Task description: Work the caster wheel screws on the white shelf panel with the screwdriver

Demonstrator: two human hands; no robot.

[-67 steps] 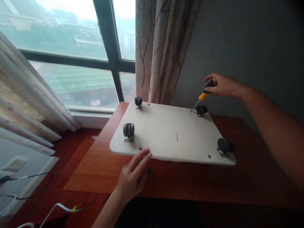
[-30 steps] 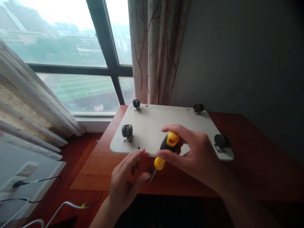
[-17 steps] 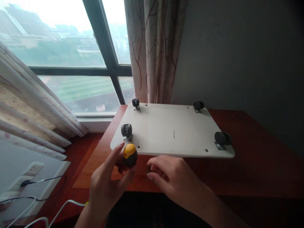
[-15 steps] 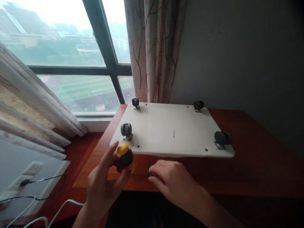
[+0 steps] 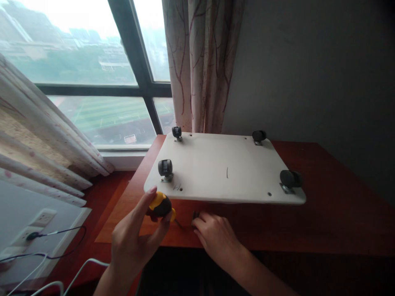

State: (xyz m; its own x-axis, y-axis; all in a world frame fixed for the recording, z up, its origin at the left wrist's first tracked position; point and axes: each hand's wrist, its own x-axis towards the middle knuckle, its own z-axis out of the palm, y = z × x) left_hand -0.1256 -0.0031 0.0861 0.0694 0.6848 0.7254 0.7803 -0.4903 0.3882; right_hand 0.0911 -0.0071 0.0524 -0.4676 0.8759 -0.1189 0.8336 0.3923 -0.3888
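Note:
My left hand (image 5: 134, 234) holds a yellow and black screwdriver (image 5: 160, 204) by its handle, its shaft pointing down to the right. Just right of it, my right hand (image 5: 216, 232) is at the table's front edge, fingers curled at a small dark object (image 5: 194, 218) that I cannot make out clearly. Beyond both hands lies a white board (image 5: 212, 164) with four corner casters pointing up, among them the near left caster (image 5: 165, 167) and the near right caster (image 5: 290, 179). Small holes and pencil-like marks show on the board.
The reddish wooden table (image 5: 333, 197) extends right of the board. A window (image 5: 108, 119) and curtains (image 5: 205, 65) stand behind. At the lower left are a wall socket (image 5: 29, 236) and a white cable (image 5: 82, 267).
The screwdriver has tilted, its handle slightly lower and its shaft swung to the right. My right hand has shifted slightly downward at the small dark object.

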